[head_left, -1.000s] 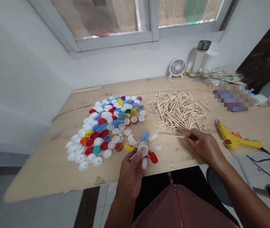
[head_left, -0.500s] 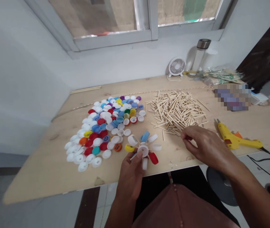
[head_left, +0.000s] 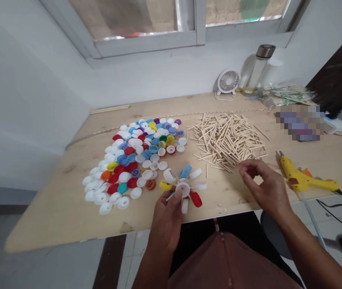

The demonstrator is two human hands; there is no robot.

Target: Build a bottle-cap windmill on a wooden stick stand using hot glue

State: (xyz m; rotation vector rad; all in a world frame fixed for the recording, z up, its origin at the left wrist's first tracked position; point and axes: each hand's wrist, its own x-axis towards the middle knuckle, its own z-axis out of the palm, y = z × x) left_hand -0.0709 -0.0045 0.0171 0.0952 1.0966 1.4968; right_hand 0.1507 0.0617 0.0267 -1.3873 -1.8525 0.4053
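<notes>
Wood table edge [head_left: 225, 213] near cap wheel [head_left: 184, 187] | left fingers [head_left: 174, 200] grasping it | right fingers [head_left: 253, 164] unclear

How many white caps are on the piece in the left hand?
5 in view: centre cap, upper-left cap, upper-right cap, right cap, bottom cap. The left hand may hide others.

The pale wooden tabletop [head_left: 53, 200] bears a heap of short wooden sticks [head_left: 228, 138], with plastic bottle caps [head_left: 131, 165] spread left of the heap and a yellow hot-glue gun [head_left: 302, 181] to its right. Behind the heap stand a white desk fan [head_left: 229, 81] and a metal-capped bottle [head_left: 258, 70]; a clear bag [head_left: 288, 94], seemingly of sticks, lies behind the heap's right side.
</notes>
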